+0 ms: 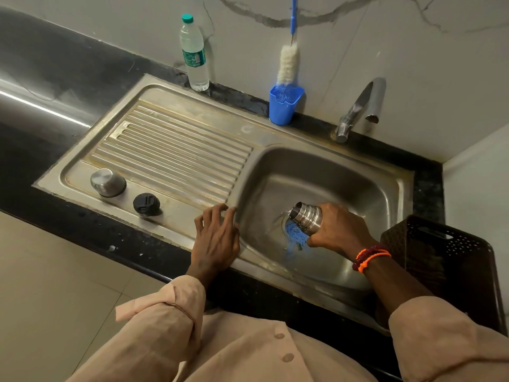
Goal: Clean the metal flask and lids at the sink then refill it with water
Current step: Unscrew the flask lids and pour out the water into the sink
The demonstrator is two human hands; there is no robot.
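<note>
Basically mid-rinse: right hand (340,230) gripped the flask (305,217) tipped mouth-down over the sink (316,172), left hand (217,238) rested open on the rim. Both lids (108,182) sat aside, refill not yet done.

Steel sink (325,166): dull grey, ribbed drainer left of basin. Ribbed silver metal flask (307,217) over blue smear at drain. Left of sink basin: plain silver dome lid (108,182), black round lid (146,204). Behind: blue plastic cup (285,106), white-bristled blue-handled brush (288,63), clear green-capped bottle (193,55). Black speckled worktop (82,213); white grey-veined wall (385,37).
</note>
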